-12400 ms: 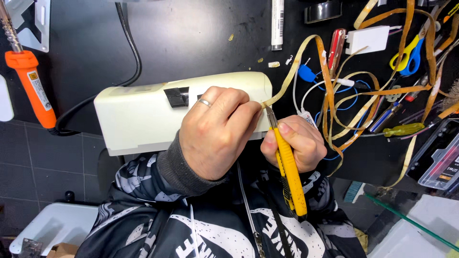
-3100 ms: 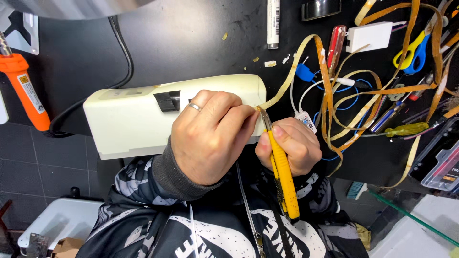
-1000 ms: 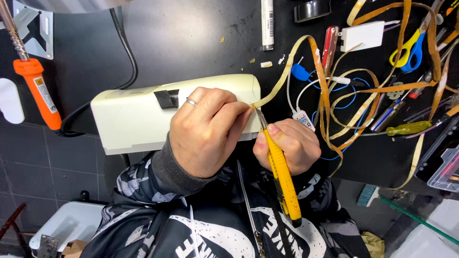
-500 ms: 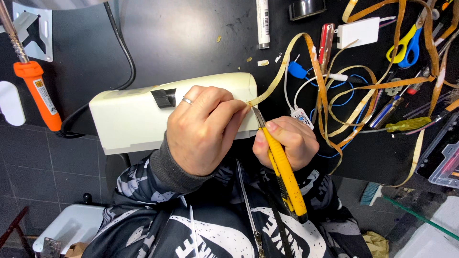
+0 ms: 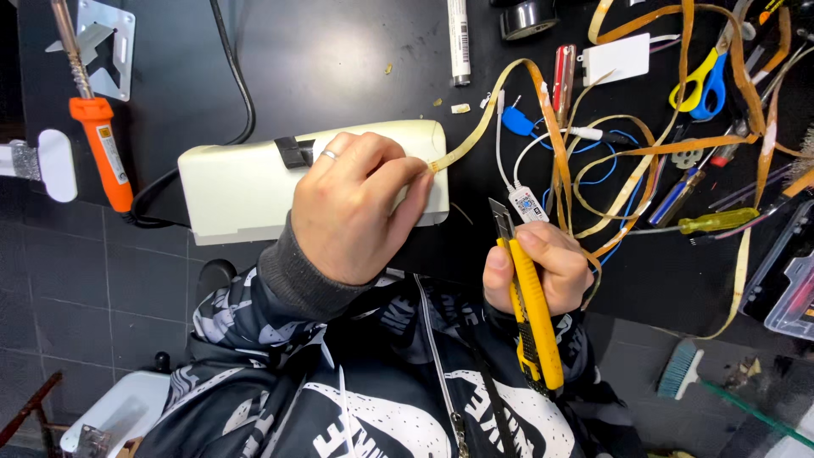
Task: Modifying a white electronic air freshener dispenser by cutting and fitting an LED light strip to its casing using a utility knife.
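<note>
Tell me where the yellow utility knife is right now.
In the head view, the yellow utility knife is lower right of centre, gripped in the right hand, blade up, just right of the cream box.

Both hands (image 5: 360,208) (image 5: 536,267) closed, apart

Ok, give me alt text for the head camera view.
Left hand pinches the end of an amber strip over a cream box; right hand grips a yellow knife, blade up, clear of the strip. Tools and tangled strips clutter the black bench.
</note>
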